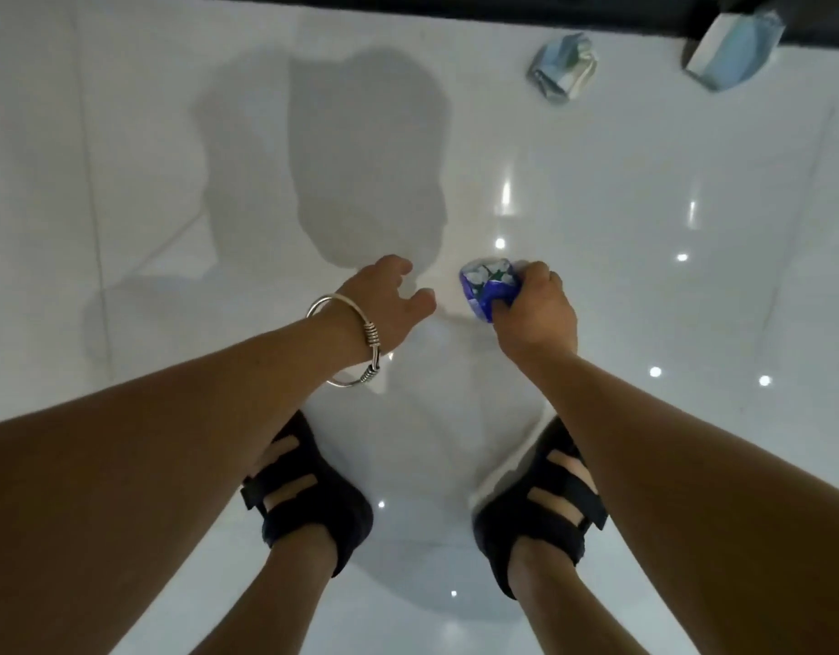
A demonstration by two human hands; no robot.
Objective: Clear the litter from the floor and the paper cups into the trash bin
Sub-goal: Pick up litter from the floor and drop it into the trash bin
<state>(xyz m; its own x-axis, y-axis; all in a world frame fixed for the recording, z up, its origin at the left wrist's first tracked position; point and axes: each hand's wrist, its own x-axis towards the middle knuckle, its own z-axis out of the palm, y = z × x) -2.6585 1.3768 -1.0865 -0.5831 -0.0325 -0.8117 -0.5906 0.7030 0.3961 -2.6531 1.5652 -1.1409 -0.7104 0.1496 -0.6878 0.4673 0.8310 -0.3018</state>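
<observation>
right hand (536, 314) clamped round blue wrapper (489, 286) low by floor (124, 229), likely to lift it for the bin | left hand (384, 304) loose, empty, free to grab | crumpled litter (562, 68) waiting ahead

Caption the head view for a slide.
Right hand grips a crumpled blue item, left hand open, two more litter pieces ahead on the white floor.

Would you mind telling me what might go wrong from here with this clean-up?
1. The right hand grips the blue wrapper by one end only, so it may slip out before reaching a bin, which is not in view.
2. The nearer scrap and the farther scrap lie well ahead; the farther one, against the dark edge, could be overlooked.
3. The glossy floor might be slippery while bending.
</observation>
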